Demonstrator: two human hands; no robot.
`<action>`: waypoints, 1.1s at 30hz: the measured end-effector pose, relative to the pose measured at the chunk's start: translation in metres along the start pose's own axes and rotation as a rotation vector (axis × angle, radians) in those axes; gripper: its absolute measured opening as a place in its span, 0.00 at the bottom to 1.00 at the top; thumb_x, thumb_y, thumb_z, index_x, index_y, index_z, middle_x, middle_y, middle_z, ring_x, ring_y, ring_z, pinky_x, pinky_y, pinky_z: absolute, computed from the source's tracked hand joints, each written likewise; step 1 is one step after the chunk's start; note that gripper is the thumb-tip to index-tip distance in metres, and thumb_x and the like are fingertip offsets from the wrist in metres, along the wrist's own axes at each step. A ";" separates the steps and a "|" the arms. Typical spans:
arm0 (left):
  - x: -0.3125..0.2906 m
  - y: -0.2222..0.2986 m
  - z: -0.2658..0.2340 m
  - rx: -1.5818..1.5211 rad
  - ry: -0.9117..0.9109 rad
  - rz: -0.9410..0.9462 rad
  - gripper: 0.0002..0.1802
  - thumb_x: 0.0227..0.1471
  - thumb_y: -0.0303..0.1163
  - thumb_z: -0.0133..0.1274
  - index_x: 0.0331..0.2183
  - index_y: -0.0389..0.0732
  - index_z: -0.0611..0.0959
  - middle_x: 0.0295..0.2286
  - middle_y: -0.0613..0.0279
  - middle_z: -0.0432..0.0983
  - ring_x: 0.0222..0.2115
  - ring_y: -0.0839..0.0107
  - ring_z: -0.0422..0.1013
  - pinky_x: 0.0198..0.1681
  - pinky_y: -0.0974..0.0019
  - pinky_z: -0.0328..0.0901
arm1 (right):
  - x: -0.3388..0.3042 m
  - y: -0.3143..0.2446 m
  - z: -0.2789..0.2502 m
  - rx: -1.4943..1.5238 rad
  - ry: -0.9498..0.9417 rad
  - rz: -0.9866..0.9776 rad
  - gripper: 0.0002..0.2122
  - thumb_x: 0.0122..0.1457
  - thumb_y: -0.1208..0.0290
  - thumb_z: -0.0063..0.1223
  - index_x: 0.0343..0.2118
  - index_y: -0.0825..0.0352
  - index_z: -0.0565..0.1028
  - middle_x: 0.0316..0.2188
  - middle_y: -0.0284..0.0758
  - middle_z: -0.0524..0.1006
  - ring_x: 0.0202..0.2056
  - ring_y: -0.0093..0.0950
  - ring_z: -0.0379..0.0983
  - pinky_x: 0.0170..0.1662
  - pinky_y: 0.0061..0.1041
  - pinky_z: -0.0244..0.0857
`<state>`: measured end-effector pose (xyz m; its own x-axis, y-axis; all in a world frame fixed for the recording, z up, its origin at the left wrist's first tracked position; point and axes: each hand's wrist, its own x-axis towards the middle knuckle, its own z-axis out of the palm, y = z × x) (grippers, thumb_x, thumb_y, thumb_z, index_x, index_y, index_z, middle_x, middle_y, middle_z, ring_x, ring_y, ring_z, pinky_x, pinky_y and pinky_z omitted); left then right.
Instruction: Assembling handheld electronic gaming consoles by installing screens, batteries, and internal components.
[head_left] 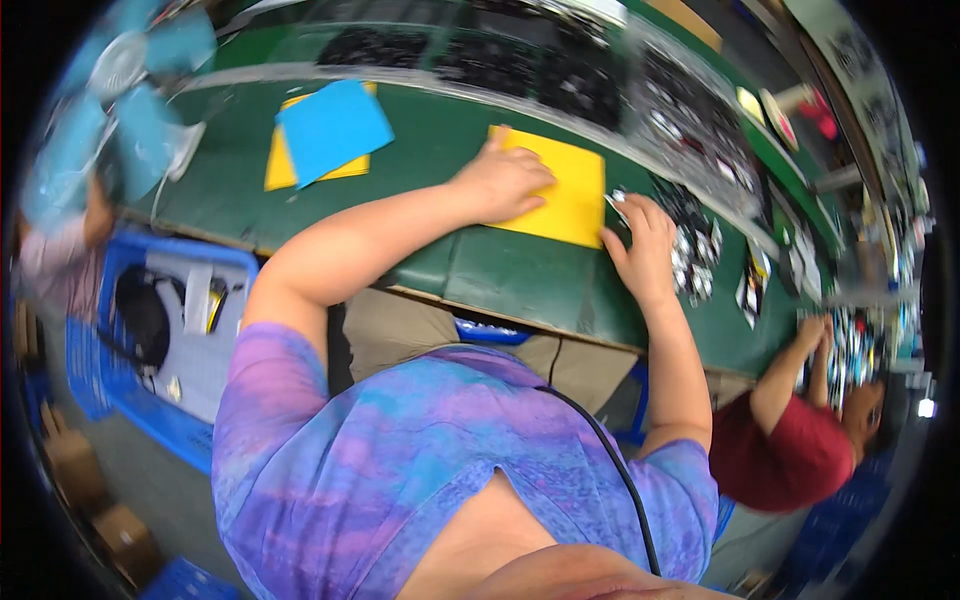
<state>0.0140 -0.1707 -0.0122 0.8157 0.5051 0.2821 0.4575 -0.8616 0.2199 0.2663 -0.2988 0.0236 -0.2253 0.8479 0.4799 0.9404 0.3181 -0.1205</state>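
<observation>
Green surface (520, 280) is stretching across the middle of the frame, with a fan (118, 65) standing at upper left and a person in red (790, 450) sitting at right. On it, just right of the upper centre, a yellow sheet (570, 190) is lying flat. Left hand (505, 180) is resting spread over its left part, pressing rather than grasping. Right hand (645, 240) is hovering or resting by its right edge, thumb and fingers parted, near a small silvery piece (615, 203); whether it is gripping that, I cannot tell.

Judging by its looks, the sheet is probably weighing little, behaving like thin card or paper: fairly stiff, easily creased, perhaps sliding if only one side is being held down. Its lower right corner and right edge are offering the best hold, a light pinch with flat support. No brand, label or writing is showing legibly on the sheet; lettering elsewhere is too blurred to read.
</observation>
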 end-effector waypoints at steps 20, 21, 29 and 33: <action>0.005 -0.008 0.013 -0.031 0.133 0.169 0.17 0.55 0.44 0.53 0.44 0.49 0.82 0.42 0.66 0.79 0.49 0.64 0.71 0.63 0.32 0.47 | 0.040 0.015 0.013 -0.114 -0.018 -0.115 0.16 0.60 0.65 0.56 0.49 0.64 0.74 0.51 0.38 0.73 0.55 0.39 0.67 0.58 0.40 0.52; 0.005 -0.012 0.012 -0.015 0.200 0.192 0.17 0.55 0.44 0.53 0.45 0.49 0.82 0.41 0.66 0.80 0.48 0.65 0.72 0.63 0.33 0.48 | 0.050 0.003 0.018 -0.063 -0.028 -0.171 0.16 0.60 0.65 0.57 0.49 0.64 0.74 0.52 0.39 0.73 0.55 0.39 0.67 0.58 0.40 0.52; -0.068 0.046 -0.125 0.137 0.830 0.734 0.08 0.58 0.33 0.50 0.35 0.42 0.81 0.35 0.62 0.78 0.38 0.65 0.75 0.49 0.52 0.70 | 0.049 -0.038 0.052 0.294 -0.019 -0.234 0.18 0.57 0.65 0.58 0.48 0.67 0.74 0.51 0.42 0.74 0.54 0.41 0.68 0.58 0.39 0.54; -0.199 0.003 -0.161 0.460 0.652 0.362 0.05 0.56 0.30 0.53 0.36 0.45 0.82 0.39 0.62 0.78 0.41 0.64 0.76 0.48 0.54 0.70 | 0.038 -0.032 0.045 0.350 -0.037 -0.187 0.14 0.58 0.76 0.57 0.48 0.69 0.74 0.51 0.45 0.74 0.53 0.43 0.68 0.59 0.39 0.58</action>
<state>-0.2043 -0.2656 0.0826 0.6379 0.0034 0.7701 0.4215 -0.8385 -0.3454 0.2161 -0.2577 0.0071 -0.3996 0.7741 0.4909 0.7400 0.5885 -0.3256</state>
